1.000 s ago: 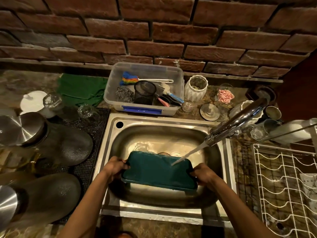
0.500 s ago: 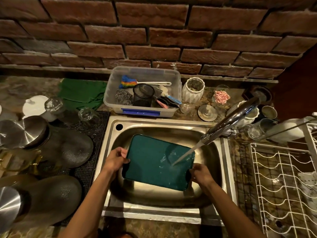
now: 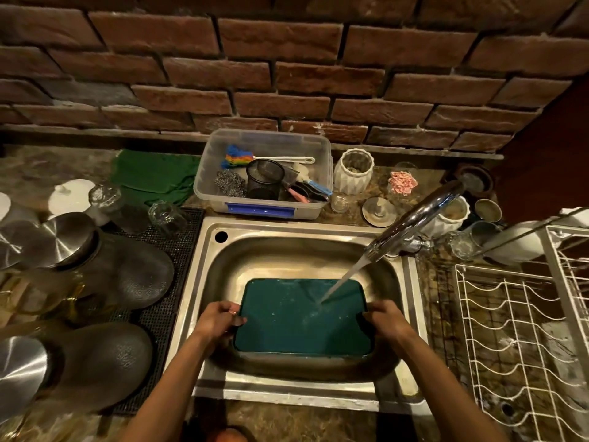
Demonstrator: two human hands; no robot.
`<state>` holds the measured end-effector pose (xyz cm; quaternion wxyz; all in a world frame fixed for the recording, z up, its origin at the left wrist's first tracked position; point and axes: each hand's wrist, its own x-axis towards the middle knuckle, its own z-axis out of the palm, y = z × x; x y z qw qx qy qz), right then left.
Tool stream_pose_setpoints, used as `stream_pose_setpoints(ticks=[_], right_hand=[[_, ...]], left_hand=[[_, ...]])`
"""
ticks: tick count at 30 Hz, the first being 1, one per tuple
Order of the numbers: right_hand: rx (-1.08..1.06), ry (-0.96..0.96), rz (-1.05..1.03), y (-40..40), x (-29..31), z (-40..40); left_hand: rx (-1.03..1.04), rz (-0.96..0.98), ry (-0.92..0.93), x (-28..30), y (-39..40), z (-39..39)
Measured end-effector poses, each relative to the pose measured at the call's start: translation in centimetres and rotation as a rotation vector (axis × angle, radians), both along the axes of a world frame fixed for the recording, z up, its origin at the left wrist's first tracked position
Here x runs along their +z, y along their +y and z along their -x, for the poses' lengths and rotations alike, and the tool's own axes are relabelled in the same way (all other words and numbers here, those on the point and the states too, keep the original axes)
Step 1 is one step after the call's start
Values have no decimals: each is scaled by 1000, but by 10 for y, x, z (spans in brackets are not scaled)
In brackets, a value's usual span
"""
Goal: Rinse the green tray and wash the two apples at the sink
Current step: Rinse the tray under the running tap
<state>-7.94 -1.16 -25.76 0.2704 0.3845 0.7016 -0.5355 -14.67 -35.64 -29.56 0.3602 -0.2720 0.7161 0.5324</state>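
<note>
Left fingers [image 3: 236, 319] curl over the left short edge of the tray [image 3: 302, 317], thumb side on top, pinching the rim; right fingers [image 3: 372, 316] do the same on the right short edge. Left hand [image 3: 218, 320] and right hand [image 3: 387, 319] both grip the tray, one per side, holding it low inside the sink [image 3: 210, 282], near the front wall, flat face up toward the camera. Water stream [image 3: 342, 280] from the tap [image 3: 414, 218] lands on the tray's right half; droplets show across the green surface.

Step in hand: rinsing the tray, probably mid-rinse. No apples clearly seen in the sink or on the table [image 3: 38, 173]; a rounded reddish thing at the bottom edge can't be identified.

Next move likely calls for tilting or sliding the tray so the stream reaches the left half, draining it, then a free spot, perhaps the wire rack [image 3: 510, 330] at right. Wet rim could slip, so keep both grips firm.
</note>
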Motion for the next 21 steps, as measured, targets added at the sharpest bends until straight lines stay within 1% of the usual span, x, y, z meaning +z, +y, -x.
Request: stream_pose_setpoints(ticks=[3, 6, 8, 10, 12, 15, 18, 21], right_hand=[[11, -4, -10, -2, 1, -10], [-9, 5, 25, -7, 6, -18], [50, -1, 9, -9, 13, -20], [86, -24, -23, -9, 22, -23], [65, -48, -40, -9, 30, -28], [29, -92, -37, -7, 42, -37], [58, -173, -35, -3, 50, -43], [77, -174, -30, 0, 59, -52]], left_hand=[[-34, -13, 4, 7, -5, 1], [-86, 57, 22, 14, -7, 0], [-125, 91, 17, 22, -8, -2], [-164, 82, -18, 31, -10, -4], [-187, 79, -66, 42, -9, -7], [-161, 41, -122, 58, -4, -15], [-152, 79, -163, 67, 0, -25], [-156, 87, -172, 77, 6, -35]])
